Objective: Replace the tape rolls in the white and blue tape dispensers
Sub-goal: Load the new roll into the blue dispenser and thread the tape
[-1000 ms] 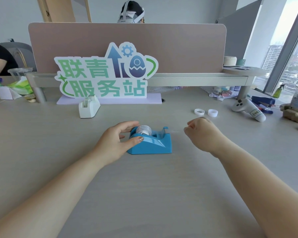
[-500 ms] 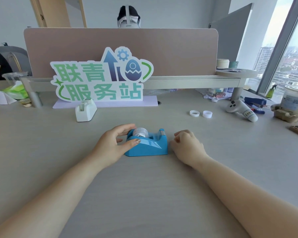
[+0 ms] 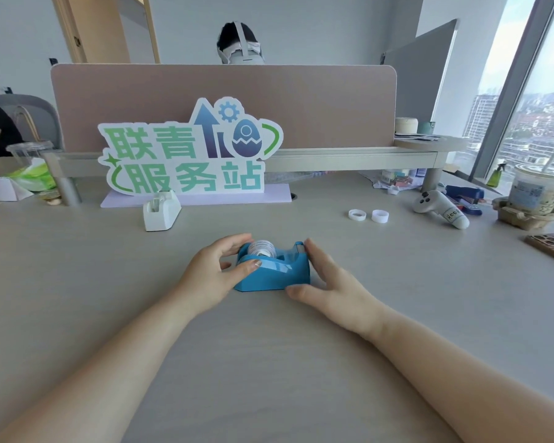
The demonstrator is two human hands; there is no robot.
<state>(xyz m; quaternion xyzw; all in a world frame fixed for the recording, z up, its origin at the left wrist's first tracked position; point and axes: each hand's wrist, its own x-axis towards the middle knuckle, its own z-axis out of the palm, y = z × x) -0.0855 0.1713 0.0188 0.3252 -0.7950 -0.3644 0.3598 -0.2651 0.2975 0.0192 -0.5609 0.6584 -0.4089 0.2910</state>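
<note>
While L grip (image 3: pixel 209 272) clasps blue dispenser (image 3: pixel 279 274) | R grip (image 3: pixel 333 289) released | grey desk (image 3: pixel 269 362), window (image 3: pixel 541 123)

The left hand (image 3: pixel 211 270) covers the rear end of the blue tape dispenser (image 3: pixel 271 276), whose walls hide the lower half of the tape roll (image 3: pixel 262 248). Whether the white tape dispenser (image 3: pixel 160 212) holds a roll is too small to tell. The right edge cuts off the phone (image 3: pixel 552 247).

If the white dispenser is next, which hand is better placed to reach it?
Probably left. The left hand grips the blue dispenser nearer the white dispenser; the right hand touches its cutter end, farther right.
</note>
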